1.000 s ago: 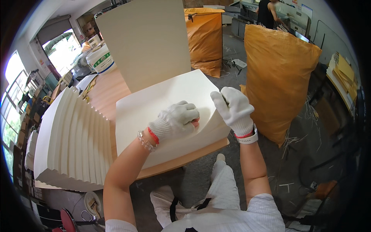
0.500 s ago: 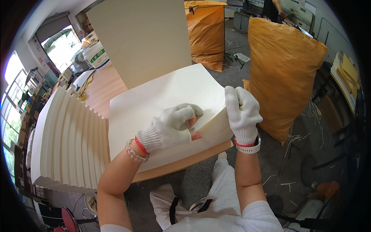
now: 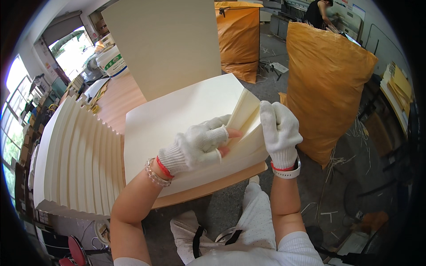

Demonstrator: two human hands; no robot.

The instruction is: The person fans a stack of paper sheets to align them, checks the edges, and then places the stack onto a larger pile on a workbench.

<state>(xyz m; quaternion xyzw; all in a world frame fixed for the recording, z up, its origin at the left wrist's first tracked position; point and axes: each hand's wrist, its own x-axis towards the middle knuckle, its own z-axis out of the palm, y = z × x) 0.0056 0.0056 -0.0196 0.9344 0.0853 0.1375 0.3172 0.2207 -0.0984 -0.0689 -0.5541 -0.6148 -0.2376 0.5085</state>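
A thick stack of large off-white paper sheets (image 3: pixel 177 106) lies in front of me, its right edge bent up and fanned apart. My right hand (image 3: pixel 280 131), in a white knit glove, is closed on the raised right corner of the lower sheets. My left hand (image 3: pixel 199 142), gloved with bare thumb and forefinger tips, lies across the stack. Its fingers close about the lifted edge of the upper sheets, the forefinger tip in the gap between the two raised parts. The glove hides part of that grip.
Left of the stack, more cream sheets (image 3: pixel 80 159) stand in stepped bundles. A tall grey-beige board (image 3: pixel 164 44) rises behind. Large orange sacks (image 3: pixel 328 88) stand at the right and back. Thin strips litter the floor. Another person (image 3: pixel 316 14) works at the far right.
The upper sheets have parted from those in my right hand, opening a gap. My left forefinger has moved right into it. My right hand stays almost in place.
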